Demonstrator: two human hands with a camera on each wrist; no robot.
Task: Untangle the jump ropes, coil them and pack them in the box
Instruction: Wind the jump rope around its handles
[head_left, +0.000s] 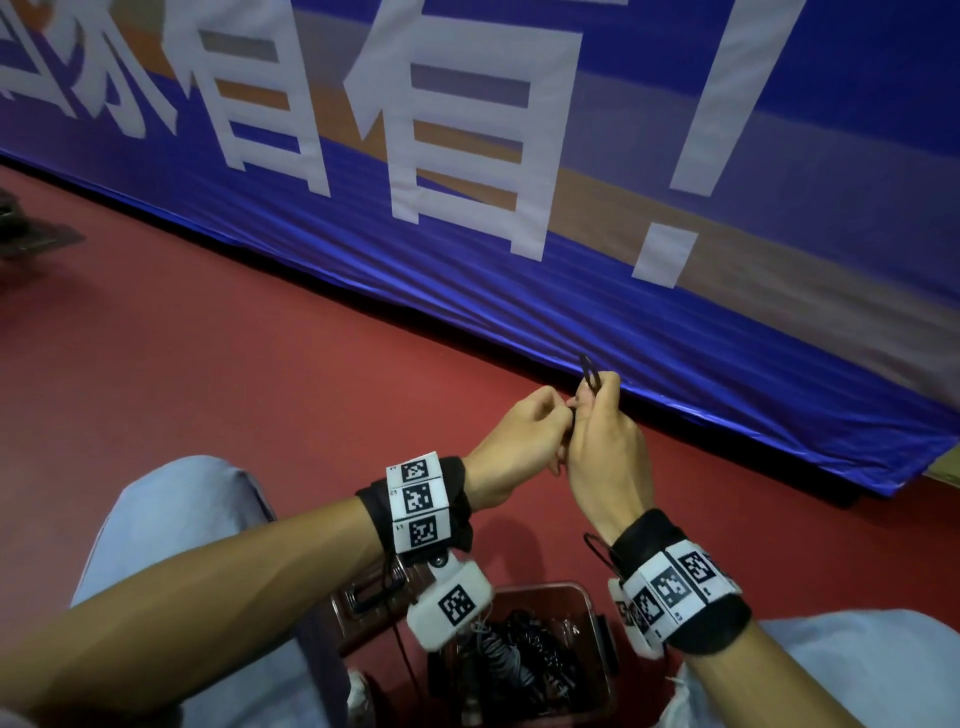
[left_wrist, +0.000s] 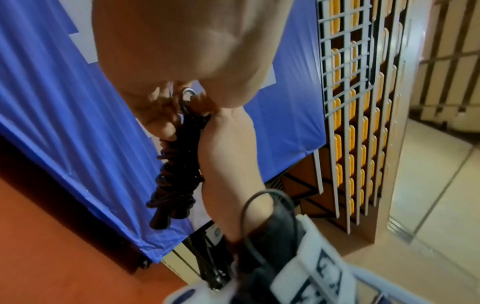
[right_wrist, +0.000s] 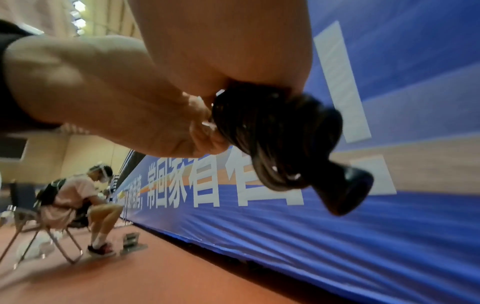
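Hands, left (head_left: 511, 447) and right (head_left: 602, 457), grip one coiled jump rope (left_wrist: 176, 164) (black), hanging lengthwise downward.

Both forearms are reaching forward over the knees, wrists banded with tag cuffs. Left hand (head_left: 519, 447) and right hand (head_left: 605, 457) are meeting knuckle to knuckle, fingers curling inward and pinching a black jump rope (left_wrist: 176, 170); right thumb is pointing far, upward.

Black jump rope (left_wrist: 179, 164), red floor (head_left: 208, 338), blue-and-white banner (head_left: 571, 260).
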